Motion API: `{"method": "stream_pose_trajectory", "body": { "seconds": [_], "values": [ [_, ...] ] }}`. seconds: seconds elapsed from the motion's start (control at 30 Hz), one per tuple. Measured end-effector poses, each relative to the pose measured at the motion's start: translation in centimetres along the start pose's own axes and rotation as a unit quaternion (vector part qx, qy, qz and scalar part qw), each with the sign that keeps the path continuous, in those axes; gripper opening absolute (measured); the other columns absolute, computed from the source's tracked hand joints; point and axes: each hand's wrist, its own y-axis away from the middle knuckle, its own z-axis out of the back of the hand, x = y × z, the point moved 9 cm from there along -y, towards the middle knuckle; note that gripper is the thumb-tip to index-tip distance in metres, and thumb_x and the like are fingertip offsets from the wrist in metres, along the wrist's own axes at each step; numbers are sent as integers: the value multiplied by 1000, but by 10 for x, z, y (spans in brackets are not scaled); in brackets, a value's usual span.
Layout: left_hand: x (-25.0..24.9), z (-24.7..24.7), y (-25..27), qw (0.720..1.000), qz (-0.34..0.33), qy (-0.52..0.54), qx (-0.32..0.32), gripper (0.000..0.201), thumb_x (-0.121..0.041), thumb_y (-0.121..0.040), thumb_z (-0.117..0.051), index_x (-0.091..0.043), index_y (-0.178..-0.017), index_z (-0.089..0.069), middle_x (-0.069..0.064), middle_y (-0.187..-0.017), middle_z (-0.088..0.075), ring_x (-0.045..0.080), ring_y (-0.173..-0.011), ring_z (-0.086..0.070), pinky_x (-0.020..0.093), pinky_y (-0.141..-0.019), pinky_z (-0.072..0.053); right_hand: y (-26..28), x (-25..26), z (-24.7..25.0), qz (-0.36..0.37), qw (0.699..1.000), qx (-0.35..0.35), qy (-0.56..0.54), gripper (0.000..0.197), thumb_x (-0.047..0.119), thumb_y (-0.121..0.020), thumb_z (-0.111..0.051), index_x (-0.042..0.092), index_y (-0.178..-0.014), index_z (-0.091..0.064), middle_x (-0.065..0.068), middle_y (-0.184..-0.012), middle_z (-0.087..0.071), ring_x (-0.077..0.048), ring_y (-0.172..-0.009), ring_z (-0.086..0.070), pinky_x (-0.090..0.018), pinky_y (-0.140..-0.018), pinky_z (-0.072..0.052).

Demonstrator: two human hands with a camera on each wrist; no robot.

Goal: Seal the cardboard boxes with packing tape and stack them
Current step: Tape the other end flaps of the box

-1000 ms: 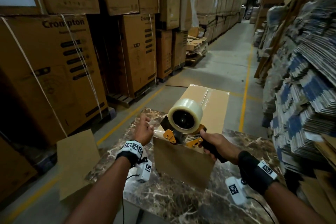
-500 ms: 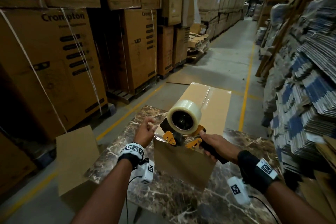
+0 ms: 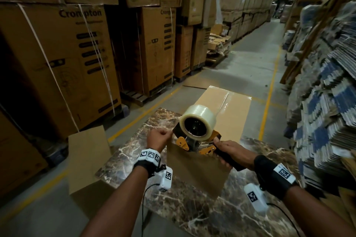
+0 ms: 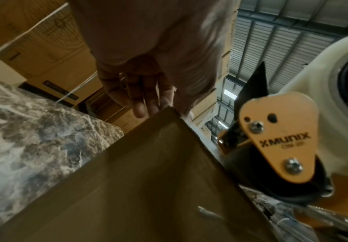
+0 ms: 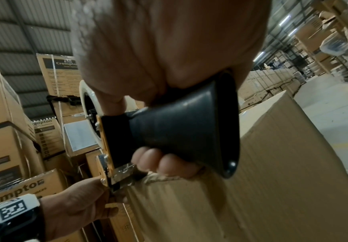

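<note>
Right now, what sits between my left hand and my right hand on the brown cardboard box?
In the head view, the orange tape dispenser with its clear tape roll sits between the left hand and right hand, at the cardboard box's near edge.

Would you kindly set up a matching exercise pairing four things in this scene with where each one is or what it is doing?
Things:
1. left hand
2. right hand
3. cardboard box
4. roll of tape

States:
A. mounted on the dispenser
B. grips the black handle
C. stands on the marble table
D. holds the box's near top corner

Pairs: 1-D, 2-B, 3-C, 4-A
</note>
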Motion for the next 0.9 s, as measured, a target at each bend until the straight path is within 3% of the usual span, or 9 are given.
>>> {"method": "stream_pose_trajectory", "body": {
  "seconds": [0.07, 0.2, 0.3, 0.43, 0.57, 0.63, 0.7, 0.8, 0.9],
  "values": [
    [6, -2, 1, 1000, 14, 2, -15, 39, -19, -84, -75, -6, -50, -60, 6, -50, -50, 15, -50, -40, 20, -51, -33, 0, 2, -1, -1, 1000, 5, 0, 71, 72, -94, -38, 9, -88, -70, -2, -67, -61, -18, -61, -58, -32, -62, -52],
    [20, -3, -5, 999, 45, -2, -14, 35, -16, -84, -75, 3, -56, -64, 5, -53, -51, 16, -52, -41, 24, -48, -33, -1, 6, -2, 7, 1000, 8, 17, 67, 73, -95, -37, 15, -82, -67, -1, -65, -56, -15, -56, -52, -28, -56, -47],
    [21, -2, -7, 999, 45, -7, -5, 32, -19, -84, -77, 4, -63, -71, 8, -58, -60, 15, -55, -49, 19, -45, -33, 0, 10, 0, 10, 999, 8, 36, 68, 75, -96, -34, 16, -78, -63, -1, -64, -56, -16, -54, -50, -27, -55, -46],
    [26, -4, -9, 999, 46, 1, -6, 39, -29, -85, -80, 2, -63, -72, 15, -66, -70, 16, -54, -55, 24, -55, -40, 9, 3, 11, 8, 999, 4, 50, 72, 77, -95, -34, 11, -85, -63, -3, -65, -57, -17, -54, -50, -28, -54, -46],
    [27, -4, -8, 998, 48, -26, -26, 47, -43, -85, -80, -4, -59, -71, 11, -57, -65, 18, -50, -51, 24, -55, -38, 37, -19, 32, 5, 997, -11, 70, 84, 82, -92, -34, 2, -91, -62, -4, -67, -57, -20, -57, -51, -27, -52, -44],
    [23, -4, -8, 997, 49, -42, -29, 51, -41, -86, -79, -11, -48, -65, 0, -45, -55, 18, -47, -47, 24, -55, -37, 58, -32, 46, -6, 997, -21, 69, 88, 80, -92, -33, -3, -95, -61, -5, -69, -56, -19, -57, -50, -26, -49, -42],
    [21, -4, -7, 996, 51, -60, -32, 52, -40, -85, -80, -17, -43, -62, -7, -41, -52, 17, -46, -48, 24, -57, -39, 82, -45, 60, -13, 997, -36, 66, 87, 84, -91, -32, 2, -93, -63, -2, -68, -57, -17, -56, -50, -28, -50, -42],
    [17, -3, -3, 993, 71, -79, -55, 34, -43, -80, -83, -17, -60, -77, 1, -59, -71, 24, -64, -69, 29, -67, -53, 105, -59, 70, -12, 995, -59, 76, 87, 92, -80, -35, 10, -88, -65, 1, -66, -60, -16, -56, -53, -30, -53, -45],
    [-16, -3, 9, 983, 42, -156, -92, 14, -32, -80, -82, -19, -83, -83, 5, -85, -78, 29, -86, -72, 36, -83, -58, 111, -62, 69, -3, 995, -67, 69, 88, 89, -84, -34, 7, -91, -65, 0, -66, -60, -16, -56, -54, -32, -55, -46]
  ]
}}
